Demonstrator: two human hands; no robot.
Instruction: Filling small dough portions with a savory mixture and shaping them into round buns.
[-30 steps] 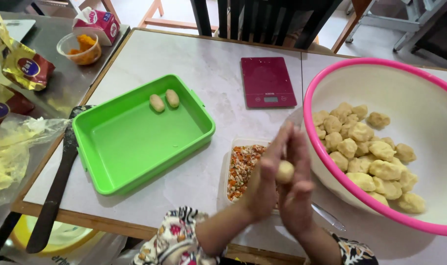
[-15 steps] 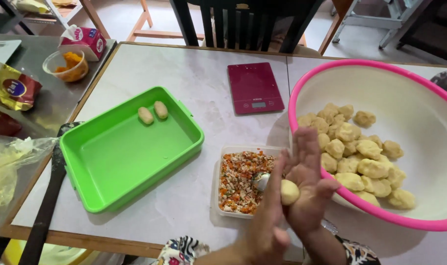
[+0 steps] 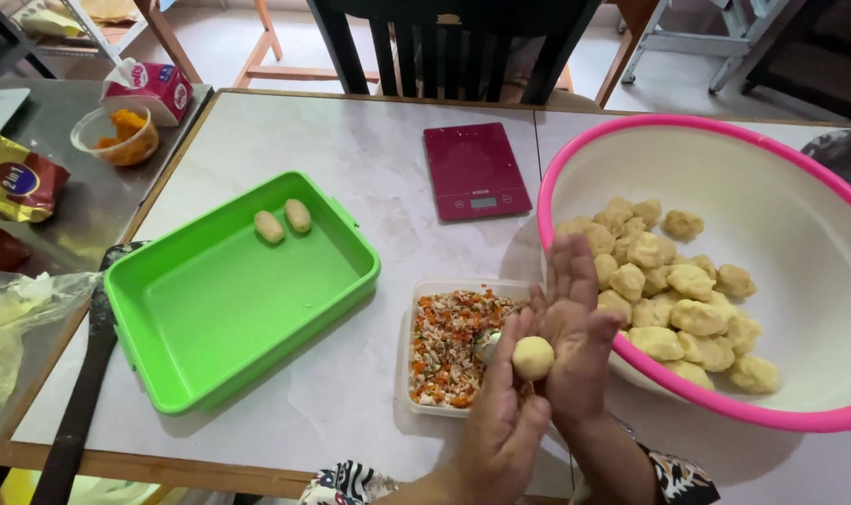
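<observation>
A small round ball of pale yellow dough (image 3: 534,356) sits between my palms. My right hand (image 3: 575,327) is upright with fingers spread, and the ball rests against its palm. My left hand (image 3: 505,421) presses the ball from the left. Right under my hands lies a clear box of chopped orange, white and green filling (image 3: 444,351) with a spoon in it. A large white basin with a pink rim (image 3: 622,122) at my right holds several dough lumps (image 3: 678,299). A green tray (image 3: 210,309) at my left holds two shaped oval dough pieces (image 3: 283,222).
A dark red kitchen scale (image 3: 475,170) lies at the back of the marble table. On the grey side table at left are a tissue box (image 3: 150,86), a cup of orange food (image 3: 119,137), a snack packet (image 3: 14,182) and a plastic bag (image 3: 9,327). A dark chair stands behind.
My hands rolled the dough ball between the palms; my right hand opened its fingers upward, so the ball shows. The view shifted, moving the table objects in frame.
</observation>
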